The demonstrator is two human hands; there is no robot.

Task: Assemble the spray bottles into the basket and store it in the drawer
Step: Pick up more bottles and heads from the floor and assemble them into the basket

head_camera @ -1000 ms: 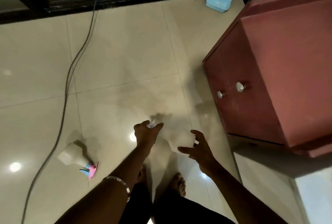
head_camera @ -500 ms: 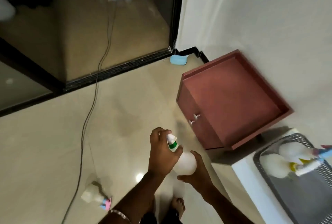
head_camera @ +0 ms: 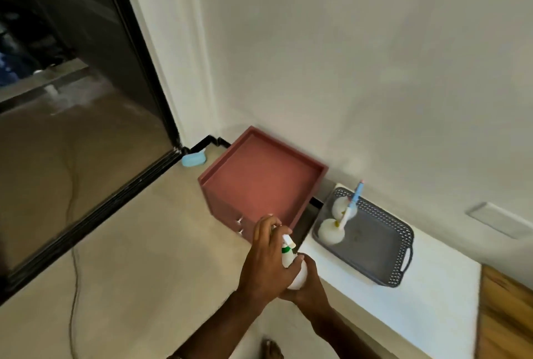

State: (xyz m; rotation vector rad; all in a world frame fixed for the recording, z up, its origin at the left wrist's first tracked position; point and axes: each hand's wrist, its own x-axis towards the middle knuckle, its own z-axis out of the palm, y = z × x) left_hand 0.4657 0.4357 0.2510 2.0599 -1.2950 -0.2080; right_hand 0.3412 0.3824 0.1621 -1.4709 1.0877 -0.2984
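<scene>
- Nearest, at about 6 o'clock, both hands met around a white spray bottle (head_camera: pixel 297 270) held in the air in front of the person.
- The right hand (head_camera: pixel 310 286) cupped the round body from below, fingers curled about it; the left hand (head_camera: pixel 264 260) wrapped the neck and the green-collared spray head from above.
- The bottle looked like thin plastic, probably light and smooth, so the wide body was the sound place to hold it; the narrow head seemed likelier to twist or snap off under load.
- Whether the head was fully seated could not be told, since the fingers hid the joint.
- At 3 o'clock of the hands, a grey perforated basket (head_camera: pixel 383 255) sat on a white counter (head_camera: pixel 432 301), with two other bottles (head_camera: pixel 331 231) lying in its far end.
- At 12 o'clock stood a red drawer cabinet (head_camera: pixel 259 185) on the glossy tiled floor (head_camera: pixel 158 257), its drawers closed.
- Farther off, a blue box (head_camera: pixel 193 159) lay by the wall corner, and a cable (head_camera: pixel 75 266) trailed at 9 o'clock beside a dark glass door (head_camera: pixel 86 99).
</scene>
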